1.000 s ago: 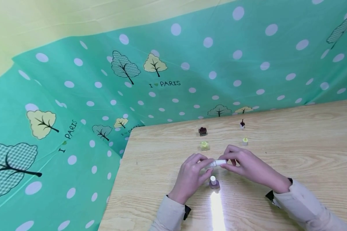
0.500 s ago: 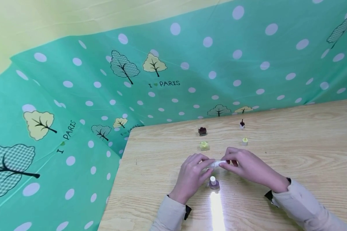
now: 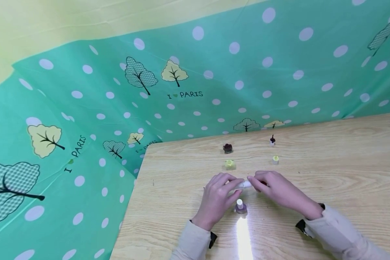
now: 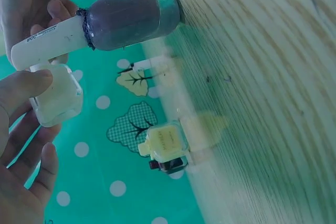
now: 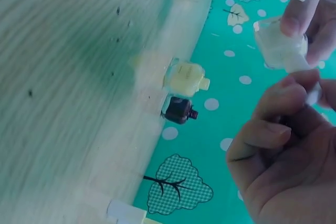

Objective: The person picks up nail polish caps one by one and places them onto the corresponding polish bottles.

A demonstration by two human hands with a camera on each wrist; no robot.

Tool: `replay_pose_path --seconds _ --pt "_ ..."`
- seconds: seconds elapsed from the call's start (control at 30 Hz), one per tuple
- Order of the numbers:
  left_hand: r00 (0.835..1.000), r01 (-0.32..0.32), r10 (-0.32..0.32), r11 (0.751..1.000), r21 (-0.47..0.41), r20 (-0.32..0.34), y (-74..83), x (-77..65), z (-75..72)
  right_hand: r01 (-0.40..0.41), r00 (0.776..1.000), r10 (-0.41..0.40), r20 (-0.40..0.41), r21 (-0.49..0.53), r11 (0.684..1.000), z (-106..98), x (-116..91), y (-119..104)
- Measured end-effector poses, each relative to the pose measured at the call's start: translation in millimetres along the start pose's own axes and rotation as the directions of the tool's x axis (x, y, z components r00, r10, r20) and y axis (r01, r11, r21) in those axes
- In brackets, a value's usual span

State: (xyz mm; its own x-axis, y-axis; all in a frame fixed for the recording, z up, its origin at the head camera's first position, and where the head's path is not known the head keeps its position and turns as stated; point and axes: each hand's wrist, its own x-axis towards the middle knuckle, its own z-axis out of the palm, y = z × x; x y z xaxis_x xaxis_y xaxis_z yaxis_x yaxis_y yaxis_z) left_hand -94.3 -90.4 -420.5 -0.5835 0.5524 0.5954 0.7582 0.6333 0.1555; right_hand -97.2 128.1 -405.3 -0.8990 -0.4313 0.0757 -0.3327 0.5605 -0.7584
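Note:
In the head view my left hand [image 3: 216, 198] grips a small nail polish bottle of white polish, held sideways above the table; its square glass body [image 4: 62, 98] shows clearly in the left wrist view. At the neck end my right hand [image 3: 274, 187] pinches the white cap [image 5: 314, 96], mostly covered by the fingers. Whether cap and neck are still joined I cannot tell. Just in front of the hands stands a purple nail polish bottle [image 3: 240, 208], upright with its white cap on.
Behind the hands stand an uncapped yellow polish bottle [image 3: 229, 165] and an uncapped dark red one [image 3: 228, 148]. To their right, two brush caps stand upturned on the wooden table [image 3: 169, 202]: one yellow-tipped [image 3: 275, 160], one dark [image 3: 272, 141]. A green curtain [image 3: 195, 108] borders the table.
My right hand has lowered slightly and its fingers have turned over the white cap, covering more of it. The left hand and the standing bottles have stayed nearly in place.

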Motion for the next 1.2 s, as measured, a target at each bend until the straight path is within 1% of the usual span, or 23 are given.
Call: replay_pose_path --seconds 0.1,0.2,0.3,0.37,0.47,0.57,0.8,0.93,1.07,1.2 --pt "1.000 0.001 -0.001 1.000 -0.008 -0.002 -0.7 -0.1 0.4 -0.027 0.999 0.027 -0.020 -0.004 1.000 2 1 -1" --pt "1.000 0.020 -0.020 0.999 -0.036 0.008 -1.6 -0.4 -0.5 0.008 0.998 -0.012 -0.069 -0.051 0.999 3 1 -1" --pt "0.999 0.036 -0.035 0.998 -0.053 0.022 -3.2 -1.3 -1.1 0.092 0.988 -0.105 -0.114 -0.110 0.990 3 -1 0" --pt "0.998 0.048 -0.046 0.997 -0.060 0.032 -4.3 -2.1 -1.6 0.161 0.977 -0.178 -0.116 -0.141 0.977 3 -3 1" --pt "0.998 0.059 -0.057 0.997 -0.053 0.041 -6.5 -4.0 -2.1 0.259 0.952 -0.284 -0.114 -0.194 0.946 5 -5 3" --pt "0.997 0.062 -0.060 0.997 -0.044 0.045 -8.1 -5.4 -2.5 0.294 0.937 -0.326 -0.126 -0.223 0.929 8 -7 6" --pt "0.999 0.050 -0.049 0.998 -0.036 0.020 -8.7 -5.8 -1.2 0.276 0.934 -0.317 -0.165 -0.230 0.933 10 -8 8" --pt "0.998 0.057 -0.056 0.998 -0.032 0.010 -7.7 -4.9 -0.6 0.256 0.937 -0.307 -0.168 -0.270 0.928 11 -6 6" --pt "0.999 0.050 -0.050 0.998 -0.023 0.002 -7.0 -3.5 -0.6 0.200 0.952 -0.255 -0.169 -0.288 0.937 11 -3 3" --pt "0.999 0.027 -0.027 1.000 -0.009 -0.018 -6.7 -2.3 0.6 0.114 0.972 -0.160 -0.171 -0.253 0.961 12 -2 0"
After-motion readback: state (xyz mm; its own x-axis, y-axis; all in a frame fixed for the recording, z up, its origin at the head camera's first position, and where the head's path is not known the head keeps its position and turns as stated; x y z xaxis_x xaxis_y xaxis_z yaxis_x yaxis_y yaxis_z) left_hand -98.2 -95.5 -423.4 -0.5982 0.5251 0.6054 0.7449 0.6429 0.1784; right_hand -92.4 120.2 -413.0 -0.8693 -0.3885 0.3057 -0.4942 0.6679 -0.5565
